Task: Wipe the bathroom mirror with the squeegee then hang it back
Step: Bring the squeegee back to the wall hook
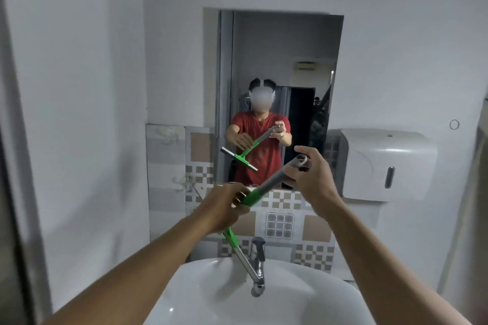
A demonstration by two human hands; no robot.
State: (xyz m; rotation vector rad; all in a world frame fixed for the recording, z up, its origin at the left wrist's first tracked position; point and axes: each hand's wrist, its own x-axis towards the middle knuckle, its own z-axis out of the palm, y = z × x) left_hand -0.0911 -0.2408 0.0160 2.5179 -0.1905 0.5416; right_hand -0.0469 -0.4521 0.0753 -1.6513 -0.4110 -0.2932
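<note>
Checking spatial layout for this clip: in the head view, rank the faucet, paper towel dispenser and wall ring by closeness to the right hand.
From the right hand:
1. Paper towel dispenser, just to its right on the wall.
2. Faucet, below and left, over the sink.
3. Wall ring, far right, higher up.

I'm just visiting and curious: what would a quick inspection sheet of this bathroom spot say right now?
Surface: white sink below, with a metal tap over the basin.
Job's things: squeegee, grey handle, green neck, blade hanging low beside the tap; mirror on the wall ahead, blade not on the glass.
Clutter: nothing seen.
Grips: left hand closed on the green neck; right hand holds the grey handle's end.
Cables: nothing seen.
Surroundings: patterned tiles under the mirror, clear wall hooks at left, white dispenser at right.
</note>
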